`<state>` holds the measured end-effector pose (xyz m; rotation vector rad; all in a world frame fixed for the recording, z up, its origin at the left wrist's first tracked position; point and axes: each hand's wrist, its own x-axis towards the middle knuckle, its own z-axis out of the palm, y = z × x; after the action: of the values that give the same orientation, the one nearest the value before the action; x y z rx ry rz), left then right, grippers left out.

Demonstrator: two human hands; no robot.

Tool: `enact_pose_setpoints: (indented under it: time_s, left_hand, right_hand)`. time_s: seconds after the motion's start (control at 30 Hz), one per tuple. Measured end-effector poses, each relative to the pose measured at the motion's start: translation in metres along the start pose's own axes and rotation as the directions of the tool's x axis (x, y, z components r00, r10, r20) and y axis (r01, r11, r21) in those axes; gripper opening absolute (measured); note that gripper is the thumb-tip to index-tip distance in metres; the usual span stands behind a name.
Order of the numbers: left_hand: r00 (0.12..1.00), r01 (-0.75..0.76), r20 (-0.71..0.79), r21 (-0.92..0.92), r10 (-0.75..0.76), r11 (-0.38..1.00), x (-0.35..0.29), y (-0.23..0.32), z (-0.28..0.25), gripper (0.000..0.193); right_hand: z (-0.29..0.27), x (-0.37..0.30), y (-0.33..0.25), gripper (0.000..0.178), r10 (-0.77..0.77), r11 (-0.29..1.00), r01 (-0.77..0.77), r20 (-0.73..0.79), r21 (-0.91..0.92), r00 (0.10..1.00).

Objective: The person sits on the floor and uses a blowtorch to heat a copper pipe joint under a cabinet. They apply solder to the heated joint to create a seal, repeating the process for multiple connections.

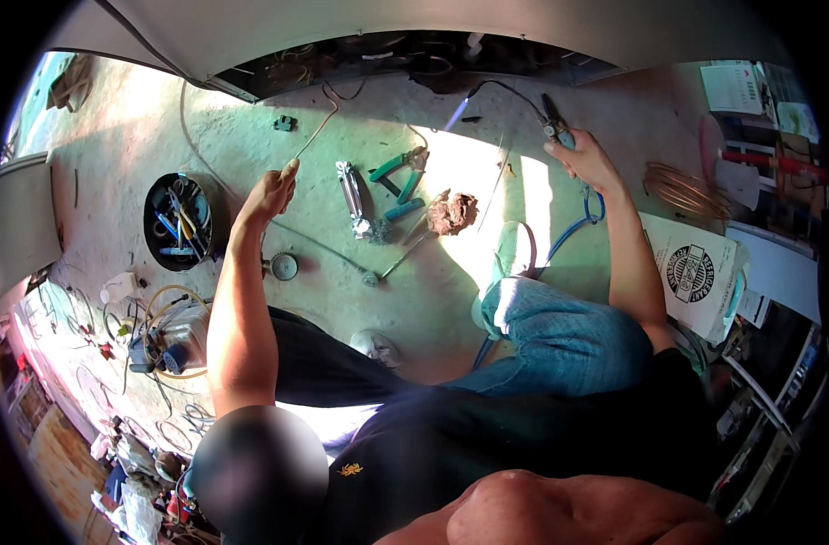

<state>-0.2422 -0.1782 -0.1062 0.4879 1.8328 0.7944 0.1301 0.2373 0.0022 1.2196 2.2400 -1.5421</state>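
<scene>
My left hand (273,193) is closed around a thin copper-coloured rod (316,134) that slants up and away, its far end bent near the open bottom of a large pale appliance (414,25). In my right hand (589,162) is a gas torch (557,127) with a dark curved neck. A narrow blue-violet flame (456,114) comes from its tip and points down and left. From below that hand a blue hose (573,227) runs toward my leg. The rod and flame are well apart. Inside the appliance's dark opening, thin tubes and wires show only in part.
Between my hands lie green-handled pliers (401,173), a silver metal tool (349,193) and a brown crumpled lump (452,213). A black tool bucket (213,222) and a round gauge (283,265) are left. Coiled copper tubing (687,193) and a cardboard box (655,245) are right.
</scene>
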Motion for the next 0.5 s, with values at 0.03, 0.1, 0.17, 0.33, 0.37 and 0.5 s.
enact_pose_setpoints:
  time_s: [0.03, 0.1, 0.17, 0.33, 0.37, 0.5]
  left_hand:
    - [1.0, 0.005, -0.002, -0.013, -0.005, 1.0, -0.0005, -0.0022, -0.001, 0.066]
    - [1.0, -0.004, -0.01, -0.029, 0.004, 1.0, -0.0016, 0.0008, -0.0004, 0.066]
    - [0.999, -0.024, -0.034, -0.035, 0.023, 0.999, -0.0066, 0.0027, -0.0002, 0.065]
    - [0.999, 0.044, 0.004, -0.074, -0.044, 0.996, -0.0026, -0.0065, -0.0031, 0.061]
    - [0.999, 0.045, 0.014, -0.072, -0.044, 0.996, -0.003, -0.0065, -0.0039, 0.06]
    - [1.0, 0.015, 0.028, -0.076, -0.013, 0.997, -0.0095, -0.0008, -0.005, 0.059]
  right_hand:
    - [0.0016, 0.0009, 0.0001, 0.028, -0.018, 1.0, 0.018, 0.008, -0.001, 1.0]
    - [0.0018, 0.0001, 0.001, 0.027, -0.048, 0.999, 0.048, 0.014, -0.003, 0.999]
    - [0.0036, 0.0011, -0.0001, 0.028, -0.038, 0.999, 0.038, -0.003, 0.002, 0.999]
    - [0.0072, 0.0025, -0.0063, 0.029, -0.061, 0.998, 0.061, -0.032, 0.013, 0.998]
    - [0.0068, 0.0039, -0.0052, 0.03, -0.06, 0.998, 0.06, -0.031, 0.011, 0.998]
    - [0.0063, 0.0069, -0.0007, 0.032, -0.031, 1.0, 0.031, -0.033, 0.006, 0.999]
